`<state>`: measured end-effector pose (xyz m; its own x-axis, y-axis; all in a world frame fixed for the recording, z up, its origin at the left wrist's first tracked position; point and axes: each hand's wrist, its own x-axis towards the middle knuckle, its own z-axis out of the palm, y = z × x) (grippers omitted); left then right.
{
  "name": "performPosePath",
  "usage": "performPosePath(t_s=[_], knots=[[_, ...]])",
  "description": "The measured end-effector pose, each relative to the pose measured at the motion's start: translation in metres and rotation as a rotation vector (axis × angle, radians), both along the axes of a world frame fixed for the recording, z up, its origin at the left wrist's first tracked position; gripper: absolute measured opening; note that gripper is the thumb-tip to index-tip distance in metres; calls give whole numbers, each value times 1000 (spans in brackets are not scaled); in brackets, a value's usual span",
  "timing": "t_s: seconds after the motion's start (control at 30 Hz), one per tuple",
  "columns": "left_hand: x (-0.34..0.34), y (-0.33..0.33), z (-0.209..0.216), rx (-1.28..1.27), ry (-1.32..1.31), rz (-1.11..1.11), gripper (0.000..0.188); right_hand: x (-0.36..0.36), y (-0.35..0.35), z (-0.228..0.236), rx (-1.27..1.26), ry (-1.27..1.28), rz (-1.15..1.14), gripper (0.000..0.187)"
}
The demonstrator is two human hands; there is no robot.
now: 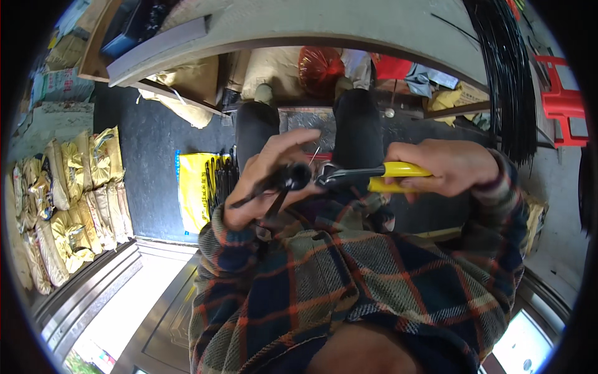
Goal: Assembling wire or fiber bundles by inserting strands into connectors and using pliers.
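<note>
My right hand (451,165) is wrapped round the yellow handles of a pair of pliers (364,172). The metal jaws point left and lie close to the end of a black bundle (291,177), though whether they touch it I cannot tell. That bundle, of long thin dark pieces, is gripped in my left hand (256,181). Its index finger stretches out above the bundle's end. A thin bare wire (317,151) sticks up between the jaws and the left fingers. Motion blurs part of the left hand and the bundle.
Black strands (507,81) hang over the table (386,25) at right. On the left floor lies a yellow bag (194,193) with black strips beside it. Wrapped packages (68,206) are stacked farther left. A red plastic bag (317,68) sits below the table; a red stool (564,103) stands far right.
</note>
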<state>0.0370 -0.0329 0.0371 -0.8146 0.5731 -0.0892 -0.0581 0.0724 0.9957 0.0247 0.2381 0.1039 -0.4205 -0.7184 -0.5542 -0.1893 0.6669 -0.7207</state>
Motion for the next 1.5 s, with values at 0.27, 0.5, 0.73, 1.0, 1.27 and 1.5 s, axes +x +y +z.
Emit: performPosePath(t_s=[0.27, 0.5, 0.73, 1.0, 1.27, 1.5], knots=[[-2, 0, -17, 87, 311, -117, 57, 37, -5, -30, -386, 418, -94, 51], [-7, -1, -15, 177, 175, -300, 57, 31, 2, -25, -240, -676, -198, 42], [0, 2, -9, 45, 193, -55, 60, 47, -13, -27, -4, 1026, -119, 45], [-9, -1, -16, 125, 319, -163, 55, 20, 4, -14, -397, -91, -250, 53], [-2, 11, -17, 31, 501, 57, 54, 23, -15, -32, 2, 1059, -12, 43], [8, 7, -23, -16, 423, 236, 52, 21, -21, -56, -43, 1071, -82, 34]])
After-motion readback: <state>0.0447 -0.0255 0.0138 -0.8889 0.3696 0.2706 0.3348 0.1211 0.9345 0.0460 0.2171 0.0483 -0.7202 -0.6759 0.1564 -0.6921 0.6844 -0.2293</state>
